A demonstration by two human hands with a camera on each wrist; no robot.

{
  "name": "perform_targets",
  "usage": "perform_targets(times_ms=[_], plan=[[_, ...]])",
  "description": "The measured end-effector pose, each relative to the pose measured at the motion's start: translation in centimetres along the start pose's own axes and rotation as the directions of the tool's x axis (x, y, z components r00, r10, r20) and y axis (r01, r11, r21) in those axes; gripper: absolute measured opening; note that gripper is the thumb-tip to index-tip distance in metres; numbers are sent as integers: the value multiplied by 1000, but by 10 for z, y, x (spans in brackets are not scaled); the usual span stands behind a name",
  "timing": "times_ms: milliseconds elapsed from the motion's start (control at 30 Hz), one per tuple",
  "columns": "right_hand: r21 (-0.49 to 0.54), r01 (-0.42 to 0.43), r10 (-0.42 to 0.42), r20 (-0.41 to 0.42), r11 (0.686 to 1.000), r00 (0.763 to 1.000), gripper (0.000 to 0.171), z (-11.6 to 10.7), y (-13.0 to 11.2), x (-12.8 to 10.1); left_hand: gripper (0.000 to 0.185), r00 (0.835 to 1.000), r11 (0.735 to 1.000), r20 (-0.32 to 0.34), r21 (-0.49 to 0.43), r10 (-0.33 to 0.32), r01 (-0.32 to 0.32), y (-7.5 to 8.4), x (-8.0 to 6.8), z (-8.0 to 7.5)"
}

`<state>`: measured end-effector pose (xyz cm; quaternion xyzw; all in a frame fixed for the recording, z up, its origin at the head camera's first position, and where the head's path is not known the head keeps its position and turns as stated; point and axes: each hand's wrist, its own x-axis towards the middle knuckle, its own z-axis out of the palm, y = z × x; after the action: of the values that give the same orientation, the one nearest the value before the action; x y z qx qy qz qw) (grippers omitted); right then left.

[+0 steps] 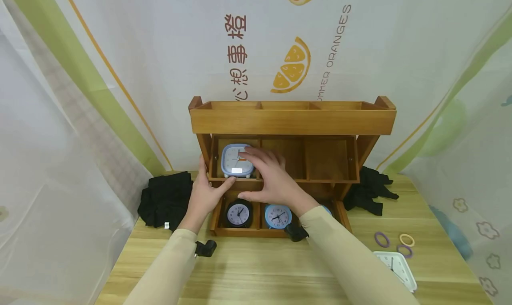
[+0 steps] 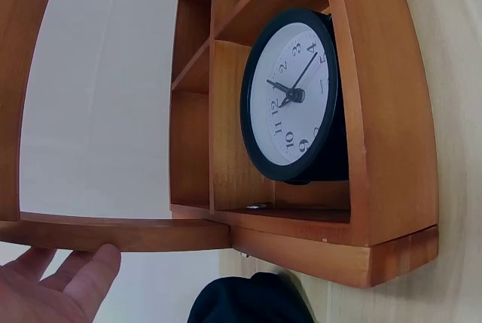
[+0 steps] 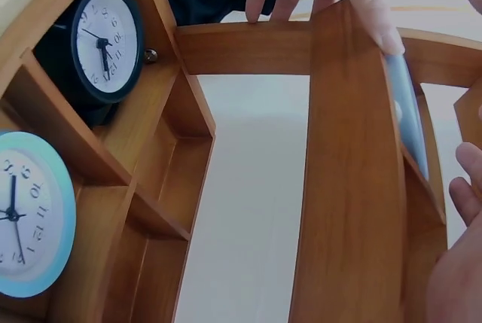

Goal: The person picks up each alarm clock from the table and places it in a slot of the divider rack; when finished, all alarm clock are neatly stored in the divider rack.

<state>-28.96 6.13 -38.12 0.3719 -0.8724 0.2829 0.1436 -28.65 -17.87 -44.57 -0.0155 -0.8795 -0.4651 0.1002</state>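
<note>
Nearest the camera, the right hand (image 1: pixel 269 177) is spread, fingers relaxed, over the square blue clock (image 1: pixel 236 160) in the wooden organizer's (image 1: pixel 294 120) middle-left compartment. The left hand (image 1: pixel 205 194), fingers straight, is pressed against the shelf edge. Below are seen a black clock (image 1: pixel 238 214) and a round blue clock (image 1: pixel 278 216); black cloth (image 1: pixel 167 200) is bunched alongside on the wooden table (image 1: pixel 256 269).

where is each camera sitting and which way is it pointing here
Head: above, facing forward and down at the tiered wooden shelf; both sleeved arms show, right hand on the square light-blue clock.
Left wrist: low at the shelf's left end, facing the round black clock; left hand shows.
Right wrist: close, looking along the shelf; fingertips show.
All share the black clock.
</note>
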Motion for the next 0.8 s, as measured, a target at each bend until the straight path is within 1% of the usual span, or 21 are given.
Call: perform_targets(times_ms=[100,233,300,367,467,533,600,700,800], plan=[[4,18,-18,1,1000,1000,97,-2,0,-10,126,1000,1000,6,7,-14,14,0,0,-1],[29,-7,6,14,1000,1000,101,-4,-1,-27,127,1000,1000,15,7,-16,16,0,-1,-1],[44,-11,10,7,999,1000,102,-3,-2,-38,127,1000,1000,16,8,-16,16,0,-1,0],[45,7,-7,-14,999,1000,102,-2,-2,-49,127,1000,1000,15,8,-17,17,0,-1,0],[24,65,-64,-38,998,997,100,1,-4,-67,127,1000,1000,7,8,-14,14,2,0,1],[5,96,-96,-39,995,995,101,2,-6,-78,126,1000,1000,0,9,-6,6,3,0,1],[-5,109,-109,-27,994,994,102,2,-7,-89,126,1000,1000,-4,9,-1,1,3,0,0],[-9,79,-79,-1,997,997,102,2,-7,-103,126,1000,1000,1,9,-4,4,4,0,0],[-2,17,-17,28,1000,999,103,3,-2,-118,127,1000,1000,7,7,-14,14,4,-1,0]])
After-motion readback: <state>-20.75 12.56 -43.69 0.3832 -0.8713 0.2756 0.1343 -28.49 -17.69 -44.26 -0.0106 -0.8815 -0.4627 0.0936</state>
